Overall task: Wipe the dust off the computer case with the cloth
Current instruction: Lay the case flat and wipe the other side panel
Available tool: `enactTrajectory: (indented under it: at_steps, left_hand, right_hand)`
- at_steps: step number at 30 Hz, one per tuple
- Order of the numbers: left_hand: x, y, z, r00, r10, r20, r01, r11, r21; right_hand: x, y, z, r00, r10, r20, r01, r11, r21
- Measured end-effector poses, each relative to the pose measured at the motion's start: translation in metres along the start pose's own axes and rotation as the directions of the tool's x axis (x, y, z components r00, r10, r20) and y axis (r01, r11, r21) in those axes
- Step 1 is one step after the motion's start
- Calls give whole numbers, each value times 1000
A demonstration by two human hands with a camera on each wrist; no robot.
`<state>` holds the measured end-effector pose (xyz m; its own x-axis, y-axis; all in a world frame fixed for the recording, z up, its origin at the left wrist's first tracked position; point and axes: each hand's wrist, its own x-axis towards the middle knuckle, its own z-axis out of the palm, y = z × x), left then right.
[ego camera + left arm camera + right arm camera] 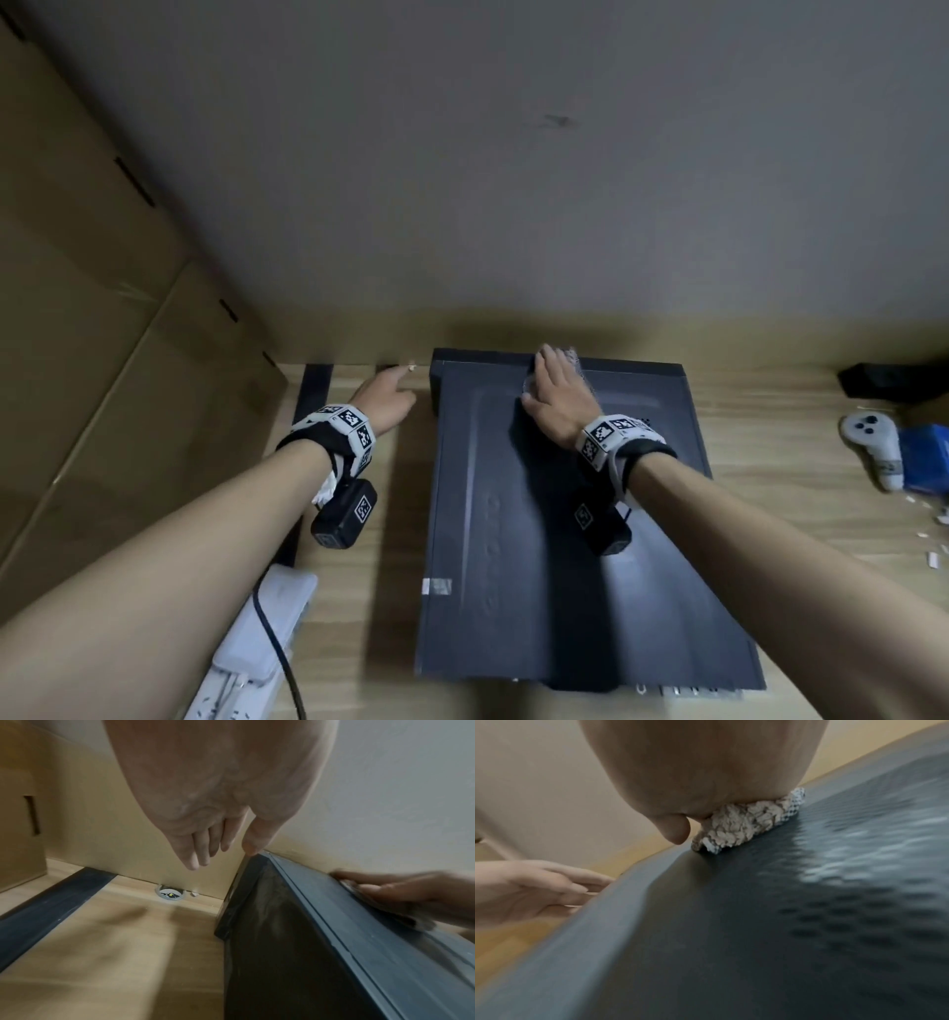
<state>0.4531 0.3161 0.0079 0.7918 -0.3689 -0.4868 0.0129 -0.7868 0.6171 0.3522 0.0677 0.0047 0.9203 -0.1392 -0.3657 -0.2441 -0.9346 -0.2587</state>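
Note:
The dark computer case (565,539) lies flat on the wooden desk (369,591). My right hand (547,377) lies flat with straight fingers on the grey-white cloth (574,360), pressing it onto the case's top panel near the far edge. From the right wrist, the crumpled cloth (746,821) shows under my palm against the case (731,933). My left hand (403,388) hovers with relaxed straight fingers beside the case's far left corner. In the left wrist view its thumb (253,843) is close to that corner of the case (334,933), and it holds nothing.
Cardboard boxes (77,308) stand along the left and a wall is right behind the case. A white power strip (257,642) with a black cable lies front left. A white controller (873,452), a blue box (924,457) and a black object (893,380) sit at the right.

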Motion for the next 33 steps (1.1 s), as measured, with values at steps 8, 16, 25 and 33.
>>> enactTrajectory:
  at_steps: [8, 16, 25, 33]
  left_hand:
    - [-30, -25, 5, 998, -50, 34, 51, 998, -23]
    - [-31, 5, 19, 999, -26, 21, 26, 999, -21]
    - [-35, 28, 50, 989, 48, -140, -28, 990, 142]
    - [-68, 2, 34, 989, -30, -142, 34, 999, 30]
  right_hand:
    - [36, -84, 7, 943, -317, 97, 325, 943, -75]
    - [-5, 14, 0, 995, -94, -34, 94, 996, -12]
    - [-71, 127, -1, 953, 292, -77, -289, 956, 49]
    - [-9, 0, 15, 997, -31, -73, 33, 999, 27]
